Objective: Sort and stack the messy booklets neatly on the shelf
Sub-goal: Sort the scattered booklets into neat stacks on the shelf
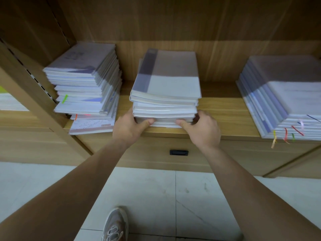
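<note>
The wood-grain shelf (225, 108) carried three piles of flat, glossy booklets. The right stack (286, 94) fanned sideways, ribbon markers trailing. The left stack (86, 84) sat crooked, and both looked undone. The middle stack (166, 84), nearly squared, stood at the near edge. The left hand (126, 126) and right hand (203, 127) clamped its lower corners, fingers (202, 114) curled round the sides.

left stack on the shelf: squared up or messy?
Messy: the left stack has staggered edges, and its bottom booklet sticks out toward the shelf front.
</note>
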